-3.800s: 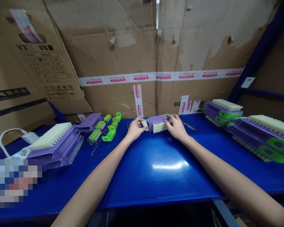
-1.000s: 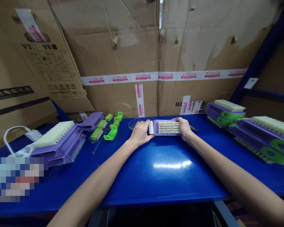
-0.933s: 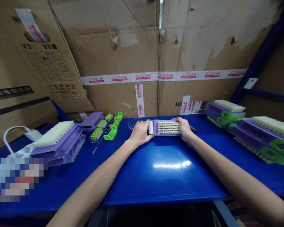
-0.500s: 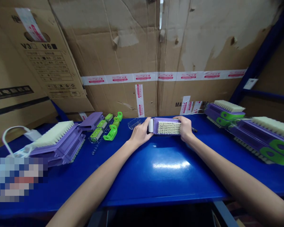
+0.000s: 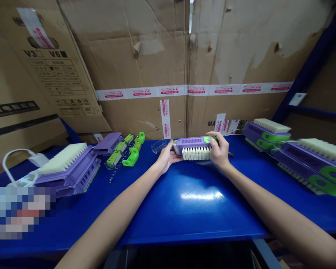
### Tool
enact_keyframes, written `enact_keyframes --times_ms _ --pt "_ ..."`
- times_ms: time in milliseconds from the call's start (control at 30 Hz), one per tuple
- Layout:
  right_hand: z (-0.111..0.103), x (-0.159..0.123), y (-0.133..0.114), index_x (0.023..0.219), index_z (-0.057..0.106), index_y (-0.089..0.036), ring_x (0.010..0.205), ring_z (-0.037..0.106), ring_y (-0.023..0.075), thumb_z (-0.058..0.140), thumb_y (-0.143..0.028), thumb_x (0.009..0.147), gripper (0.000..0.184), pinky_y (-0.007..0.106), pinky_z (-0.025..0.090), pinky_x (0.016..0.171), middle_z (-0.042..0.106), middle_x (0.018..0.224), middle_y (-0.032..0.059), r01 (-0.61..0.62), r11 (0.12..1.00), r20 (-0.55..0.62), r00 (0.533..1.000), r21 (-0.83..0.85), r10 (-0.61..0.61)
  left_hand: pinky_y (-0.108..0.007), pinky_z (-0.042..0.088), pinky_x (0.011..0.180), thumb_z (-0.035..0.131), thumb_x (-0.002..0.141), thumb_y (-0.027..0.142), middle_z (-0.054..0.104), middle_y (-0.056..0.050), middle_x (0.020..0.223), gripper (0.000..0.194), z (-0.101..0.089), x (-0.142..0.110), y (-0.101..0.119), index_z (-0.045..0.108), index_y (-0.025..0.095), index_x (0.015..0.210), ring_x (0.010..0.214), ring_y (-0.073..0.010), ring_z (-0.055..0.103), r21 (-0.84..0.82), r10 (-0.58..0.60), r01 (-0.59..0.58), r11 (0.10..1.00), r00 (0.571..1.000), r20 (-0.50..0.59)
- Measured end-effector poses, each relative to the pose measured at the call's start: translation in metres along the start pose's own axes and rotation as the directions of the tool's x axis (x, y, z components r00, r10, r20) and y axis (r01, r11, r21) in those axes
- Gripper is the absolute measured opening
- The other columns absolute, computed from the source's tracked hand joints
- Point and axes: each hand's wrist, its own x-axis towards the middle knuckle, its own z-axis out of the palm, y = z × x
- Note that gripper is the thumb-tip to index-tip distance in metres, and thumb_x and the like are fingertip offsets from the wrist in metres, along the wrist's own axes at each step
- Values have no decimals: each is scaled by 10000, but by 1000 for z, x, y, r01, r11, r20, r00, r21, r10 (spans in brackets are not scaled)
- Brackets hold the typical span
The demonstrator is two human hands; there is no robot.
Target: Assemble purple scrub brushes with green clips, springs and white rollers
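Observation:
Both hands hold a purple brush above the blue table, its cream bristles pointing down toward me. My right hand grips the right end, with the thumb by a green piece that has a hole. At the brush's left end, my left hand supports a pale end part between thumb and fingers, the fingers stretched beneath. A clear plastic box lies just beyond my left hand. Partly hidden behind my right hand is a small dark object.
On the left lie stacked purple brush bodies, green brackets, green-topped clear pieces, springs and a white cable. Purple-and-green brushes are stacked on the right. Cardboard walls the table's back.
The brush has rolled over in my hands, so its purple top and green piece now show and the bristles point downward. My left-hand fingers have opened out under its left end.

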Motion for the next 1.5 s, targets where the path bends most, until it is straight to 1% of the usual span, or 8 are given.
enact_keyframes --times_ms 100,200,367,833,1033,1267,1433,1500 --pt "3 2 4 1159 520 -194 964 558 250 430 -445 823 429 388 427 889 596 1050 86 -65 996 113 992 60 58 -438 532 820 473 843 526 701 -163 902 497 -4 2 1 541 114 1113 822 -251 682 -28 0 -1 1000 999 -51" --pt "9 4 13 1283 410 -215 1183 456 261 437 -523 824 553 407 358 1001 488 1288 100 -246 957 149 963 152 224 -439 536 818 527 830 474 705 -156 915 468 -8 2 4 542 114 1128 815 -248 683 -44 62 -66 997 995 -83" --pt "19 3 25 1148 524 -208 1143 504 260 535 -546 756 518 408 396 976 556 1218 91 -485 842 240 869 235 433 -434 516 862 617 760 525 692 -175 995 545 -11 1 6 563 114 1113 865 -258 678 -27 95 -96 995 995 -38" --pt "17 4 18 892 652 -192 832 584 192 705 -495 626 407 292 456 707 654 896 32 -599 697 286 801 394 526 -358 557 647 637 752 419 676 -95 722 359 -4 -1 4 595 110 930 603 -179 643 -8 112 -114 993 986 -122" --pt "17 4 16 848 655 -195 804 590 193 713 -472 620 364 284 457 676 662 835 21 -608 667 298 793 431 531 -259 517 531 663 700 554 661 -78 744 477 -2 -4 4 617 139 932 573 -142 610 51 120 -114 992 985 -126" --pt "24 3 17 796 644 -196 771 579 187 717 -487 606 354 288 449 685 647 794 15 -584 676 191 802 449 566 -315 542 598 584 735 617 685 -106 952 562 4 -4 1 604 192 1102 708 -188 646 130 205 -192 973 975 -90" --pt "25 3 17 697 633 -190 678 533 153 723 -474 590 316 270 418 620 601 705 -6 -574 672 134 798 468 588 -348 536 681 529 746 643 685 -163 920 553 0 -2 11 644 105 802 831 -243 656 155 318 -284 946 903 -288" --pt "25 3 17 668 611 -195 644 511 146 726 -484 582 322 270 405 591 572 667 -14 -592 661 114 778 461 618 -364 529 722 550 735 626 685 -161 918 526 -3 -2 16 632 107 757 851 -244 656 176 349 -311 934 900 -262"
